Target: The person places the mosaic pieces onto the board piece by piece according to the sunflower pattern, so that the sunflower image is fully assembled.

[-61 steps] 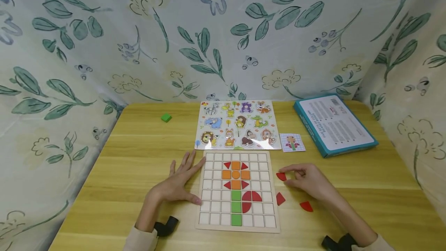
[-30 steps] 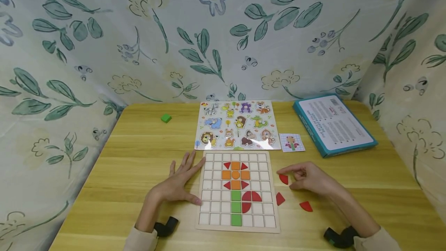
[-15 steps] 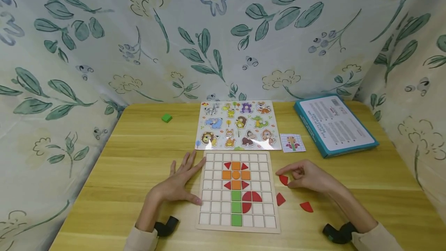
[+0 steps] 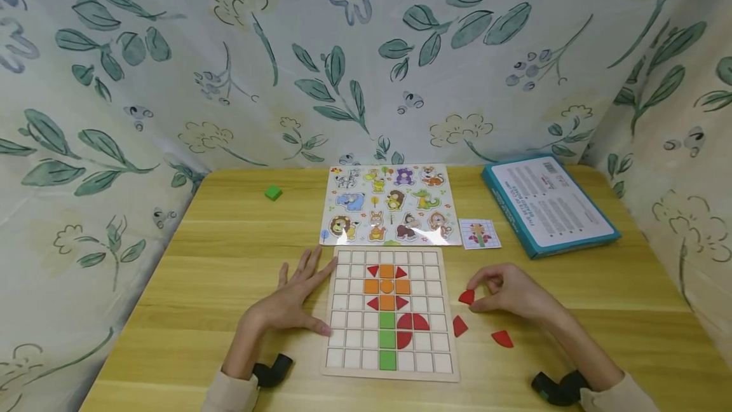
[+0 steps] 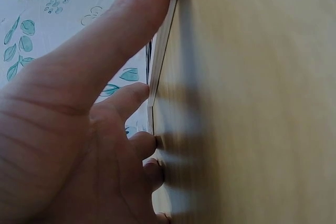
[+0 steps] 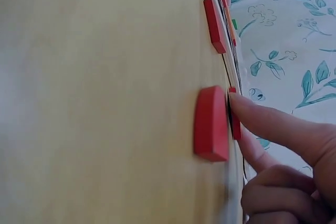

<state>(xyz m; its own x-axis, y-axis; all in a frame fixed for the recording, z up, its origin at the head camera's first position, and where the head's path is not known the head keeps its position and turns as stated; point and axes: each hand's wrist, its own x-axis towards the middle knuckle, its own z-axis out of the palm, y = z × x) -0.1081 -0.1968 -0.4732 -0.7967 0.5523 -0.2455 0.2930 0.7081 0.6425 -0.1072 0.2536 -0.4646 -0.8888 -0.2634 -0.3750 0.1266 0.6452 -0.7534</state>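
Observation:
In the head view, my left hand (image 4: 288, 302) lies with spread fingers at the left edge of a wooden grid board (image 4: 335, 359), thumb and index finger touching its rim. To the board's right, my right hand (image 4: 506, 291) pinches a red quarter-circle piece (image 4: 466, 297) between thumb and index finger, low over the table. Two more red quarter-circles, one by the board (image 4: 460, 326) and one below the hand (image 4: 502, 339), lie loose. Three red quarter-circles (image 4: 420, 322) sit in the grid beside a green column (image 4: 387, 339), under orange pieces (image 4: 387, 271) and red triangles.
A small pattern card (image 4: 480, 234) lies right of a glossy animal puzzle board (image 4: 391, 205), behind the grid board. The blue-edged box (image 4: 551, 205) stands at the back right. One green block (image 4: 273, 192) is at the back left. Floral cloth surrounds the table.
My right hand has turned the red quarter-circle and shifted it slightly toward me and right; the index finger has curled in from a straighter pose. The left hand and board stay put.

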